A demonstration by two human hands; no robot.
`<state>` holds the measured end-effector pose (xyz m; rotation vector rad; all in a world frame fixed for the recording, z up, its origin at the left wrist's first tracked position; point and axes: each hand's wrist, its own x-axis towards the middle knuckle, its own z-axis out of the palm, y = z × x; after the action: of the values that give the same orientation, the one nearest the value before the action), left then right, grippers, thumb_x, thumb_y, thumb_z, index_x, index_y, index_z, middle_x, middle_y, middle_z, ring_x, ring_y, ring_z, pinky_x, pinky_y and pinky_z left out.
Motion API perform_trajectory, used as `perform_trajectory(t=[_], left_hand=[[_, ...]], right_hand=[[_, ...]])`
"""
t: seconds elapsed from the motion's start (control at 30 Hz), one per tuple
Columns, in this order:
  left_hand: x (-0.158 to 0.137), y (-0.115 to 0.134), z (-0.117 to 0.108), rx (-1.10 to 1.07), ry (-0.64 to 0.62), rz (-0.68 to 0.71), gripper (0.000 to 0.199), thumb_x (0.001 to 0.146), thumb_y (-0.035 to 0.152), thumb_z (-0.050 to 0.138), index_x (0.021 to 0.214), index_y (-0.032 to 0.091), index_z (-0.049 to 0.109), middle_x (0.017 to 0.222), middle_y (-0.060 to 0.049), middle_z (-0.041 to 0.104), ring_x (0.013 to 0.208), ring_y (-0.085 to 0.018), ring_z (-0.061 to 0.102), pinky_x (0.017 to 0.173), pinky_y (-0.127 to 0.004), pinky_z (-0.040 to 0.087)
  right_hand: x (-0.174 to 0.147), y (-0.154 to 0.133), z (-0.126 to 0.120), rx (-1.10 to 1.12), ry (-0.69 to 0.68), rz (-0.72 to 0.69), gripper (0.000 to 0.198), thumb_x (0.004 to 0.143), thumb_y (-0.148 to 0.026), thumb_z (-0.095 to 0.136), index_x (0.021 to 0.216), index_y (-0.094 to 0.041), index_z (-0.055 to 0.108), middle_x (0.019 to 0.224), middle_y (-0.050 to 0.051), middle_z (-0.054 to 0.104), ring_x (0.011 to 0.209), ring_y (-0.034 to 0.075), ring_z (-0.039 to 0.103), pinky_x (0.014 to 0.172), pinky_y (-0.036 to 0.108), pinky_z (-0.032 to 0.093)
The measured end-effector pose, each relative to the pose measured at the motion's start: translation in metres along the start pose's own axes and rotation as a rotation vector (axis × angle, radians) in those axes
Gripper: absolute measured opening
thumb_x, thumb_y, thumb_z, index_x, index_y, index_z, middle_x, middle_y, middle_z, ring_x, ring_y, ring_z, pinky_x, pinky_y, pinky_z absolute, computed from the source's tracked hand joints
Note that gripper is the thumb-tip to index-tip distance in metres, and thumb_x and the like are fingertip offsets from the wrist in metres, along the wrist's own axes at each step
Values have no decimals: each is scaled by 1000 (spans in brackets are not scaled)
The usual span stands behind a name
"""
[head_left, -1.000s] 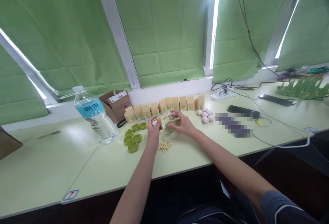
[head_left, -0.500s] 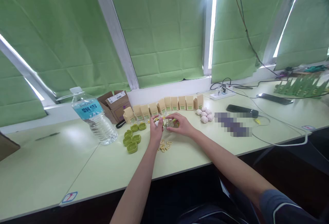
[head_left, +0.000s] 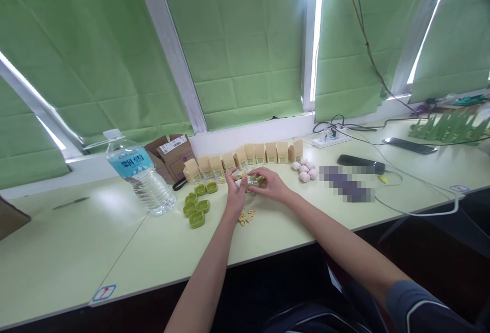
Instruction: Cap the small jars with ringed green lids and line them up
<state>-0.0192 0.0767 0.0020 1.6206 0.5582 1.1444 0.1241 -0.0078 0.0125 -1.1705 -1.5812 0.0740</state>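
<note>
Blue Chinese label [head_left: 131, 161]; hands [head_left: 234, 193] [head_left: 271, 186] hold clear piece [head_left: 252, 183].

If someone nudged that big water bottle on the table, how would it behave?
Being tall for its base, the water bottle would probably tip if pushed near its cap. Its clear, ribbed plastic wall would likely give a little when squeezed. Laid on its side, its rounded shape might let it roll.

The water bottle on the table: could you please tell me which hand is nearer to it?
Left: the left hand is to the right of the bottle, beyond the green pieces, while the right hand is farther right.
</note>
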Motion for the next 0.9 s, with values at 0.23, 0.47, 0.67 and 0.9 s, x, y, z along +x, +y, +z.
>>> perform_trajectory(t=[0.23,0.47,0.67,0.9], left_hand=[[3,1,-1,-91,5,-48,68,81,60,65,133,25,37,91,0,53,60,-7,48,59,-21,43],[4,5,-2,-361,-5,-186,55,79,46,69,123,23,45,72,5,52,53,-8,47,48,-19,36],[6,7,-4,-509,-15,-208,57,74,35,75,123,20,51,87,-2,65,61,-8,56,53,-20,41],[7,6,-4,-392,45,-139,70,70,45,81,129,19,53,97,-7,71,81,-14,66,72,-25,52]], right_hand=[[0,-1,1,1,-2,0,40,79,-39,75,115,-24,66,113,9,65,95,20,63,71,30,58],[0,-5,-1,10,9,22,34,84,-38,69,115,-23,66,113,8,66,94,19,63,73,30,58],[1,-5,-2,29,48,56,33,84,-41,69,112,-23,66,113,8,67,93,19,64,73,31,57],[1,-3,-1,16,49,8,40,80,-44,74,114,-23,66,112,9,66,93,19,63,70,30,57]])
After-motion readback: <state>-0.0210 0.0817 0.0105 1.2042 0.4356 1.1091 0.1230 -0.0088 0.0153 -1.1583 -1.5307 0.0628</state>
